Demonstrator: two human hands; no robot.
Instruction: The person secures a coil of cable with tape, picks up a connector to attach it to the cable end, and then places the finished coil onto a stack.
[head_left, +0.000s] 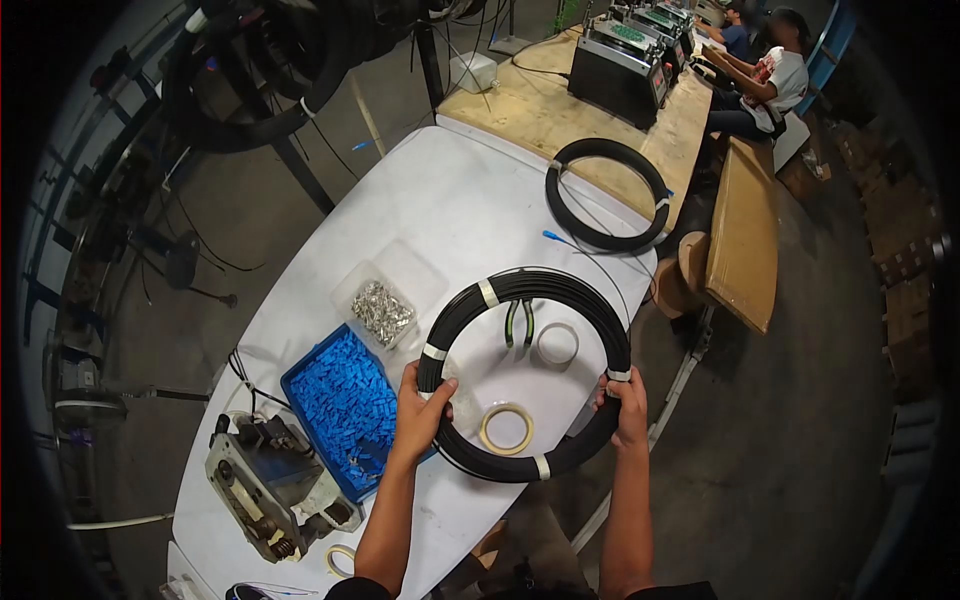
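Note:
Both hands grip a coil of black cable (585, 300), bound with several pale tape bands, above the white table. My left hand (421, 412) is closed round the coil's left side, thumb on top. On the right side my right hand (625, 405) is wrapped round it beside a tape band. Through the ring I see green-handled pliers (519, 325), a roll of clear-looking tape (557, 344) and a roll of yellowish tape (506, 430). A loose cable end with a blue connector (553, 236) lies beyond the coil.
Left of the coil are a blue tray (300, 375) of blue connectors and a clear box (372, 285) of metal terminals. A small press-like machine (265, 490) stands nearer. Another black coil (565, 205) lies at the far edge. A person (780, 75) sits beyond, by a wooden bench (530, 90).

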